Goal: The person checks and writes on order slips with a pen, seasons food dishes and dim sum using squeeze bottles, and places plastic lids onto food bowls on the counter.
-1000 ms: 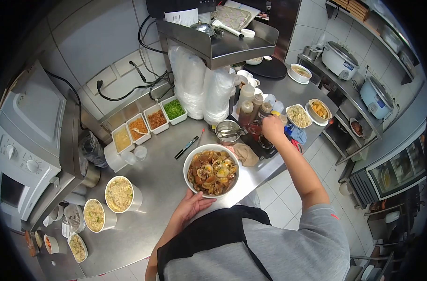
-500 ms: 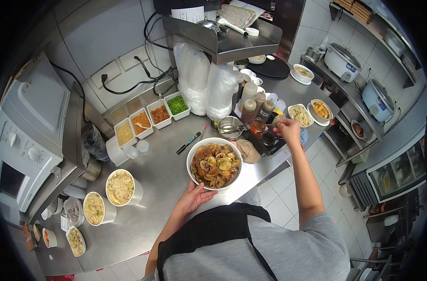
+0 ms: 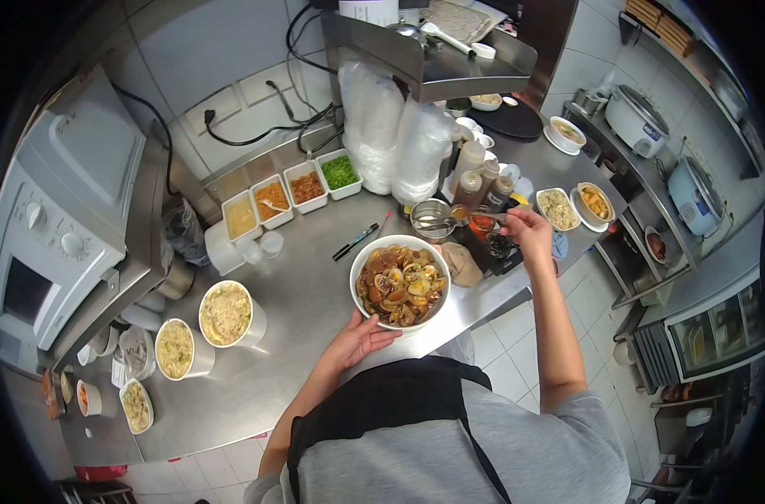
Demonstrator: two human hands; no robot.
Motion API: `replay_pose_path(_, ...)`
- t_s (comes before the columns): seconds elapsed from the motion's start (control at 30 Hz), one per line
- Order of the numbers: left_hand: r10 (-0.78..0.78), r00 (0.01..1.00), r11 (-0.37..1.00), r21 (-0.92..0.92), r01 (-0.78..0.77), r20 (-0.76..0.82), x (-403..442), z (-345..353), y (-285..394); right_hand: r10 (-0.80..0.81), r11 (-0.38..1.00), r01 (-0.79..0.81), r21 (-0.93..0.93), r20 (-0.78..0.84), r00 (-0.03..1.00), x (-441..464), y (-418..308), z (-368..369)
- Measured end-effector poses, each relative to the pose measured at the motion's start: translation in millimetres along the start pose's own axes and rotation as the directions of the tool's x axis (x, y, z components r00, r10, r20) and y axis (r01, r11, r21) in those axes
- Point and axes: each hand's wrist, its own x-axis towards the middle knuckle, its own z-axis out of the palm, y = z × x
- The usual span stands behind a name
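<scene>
A white bowl point(image 3: 359, 296) full of brown-sauced clams point(image 3: 401, 286) stands at the counter's front edge. My left hand point(image 3: 359, 340) holds its near left side, thumb against the wall and fingers stretched along the lower part. My right hand point(image 3: 528, 233) grips the handle of a spoon point(image 3: 461, 213) in a pinch. The spoon's bowl seems to carry something brownish and is raised near a round metal container point(image 3: 431, 220). Below the spoon are a jar of red sauce point(image 3: 482, 224) and a dark sauce jar point(image 3: 498, 244).
Sauce bottles point(image 3: 469, 186) stand behind the jars; a beige cloth point(image 3: 461, 265) lies beside the clams. Tubs of fried rice point(image 3: 226, 314) sit left. Topping trays point(image 3: 305, 185) line the wall, near plastic-wrapped stacks point(image 3: 422, 151). A marker point(image 3: 355, 242) lies behind the bowl.
The spoon has moved left from over the red sauce jar, in my right hand. My left hand stays at the clam bowl. The whole view has shifted slightly.
</scene>
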Motion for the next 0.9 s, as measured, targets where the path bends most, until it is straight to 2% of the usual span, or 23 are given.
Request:
replay_pose_path(0.2,-0.003,1.000,1.000,-0.021,0.003,0.028,1.0,-3.6,-0.7,-0.126,0.991,0.109,0.074,0.300,0.946,-33.7,-4.0,53.0)
replay_pose_path(0.3,0.005,1.000,1.000,-0.025,-0.005,0.021,0.1,-4.0,-1.9,-0.153,0.988,0.139,0.068,0.310,0.938,-47.7,-26.6,48.5)
replay_pose_path(0.4,0.013,1.000,0.999,-0.034,-0.012,0.017,0.8,-5.4,-3.4,-0.261,0.959,0.218,0.183,0.253,0.932,-50.4,-36.0,38.2)
replay_pose_path(0.5,0.023,1.000,0.999,-0.024,-0.022,0.022,2.2,-5.3,-3.7,-0.420,0.905,0.395,0.159,0.182,0.889,-51.1,-22.8,40.4)
replay_pose_path(0.53,0.026,0.999,1.000,-0.018,-0.025,0.024,2.7,-4.6,-3.9,-0.503,0.860,0.509,0.045,0.251,0.827,-48.1,-12.0,40.9)
replay_pose_path(0.6,0.013,1.000,1.000,0.029,-0.012,-0.027,3.7,-2.9,-4.7,-0.439,0.878,0.477,-0.037,0.333,0.835,-47.1,3.9,46.6)
replay_pose_path(0.67,0.015,0.997,0.998,0.057,-0.011,-0.077,5.4,-1.8,-4.4,-0.259,0.966,0.249,0.070,0.301,0.918,-37.4,24.8,50.0)
replay_pose_path(0.77,0.032,0.989,0.997,0.073,-0.021,-0.146,7.8,-0.3,-9.1,0.031,0.995,-0.064,0.082,0.351,0.936,-23.2,37.7,39.6)
replay_pose_path(0.87,0.048,0.979,0.994,0.108,-0.027,-0.196,13.1,3.3,-8.9,0.135,0.921,-0.235,0.311,0.310,0.941,-4.0,21.8,12.4)
replay_pose_path(0.9,0.049,0.975,0.992,0.124,-0.023,-0.214,13.2,4.1,-8.7,0.109,0.936,-0.181,0.302,0.241,0.964,5.6,18.0,0.2)
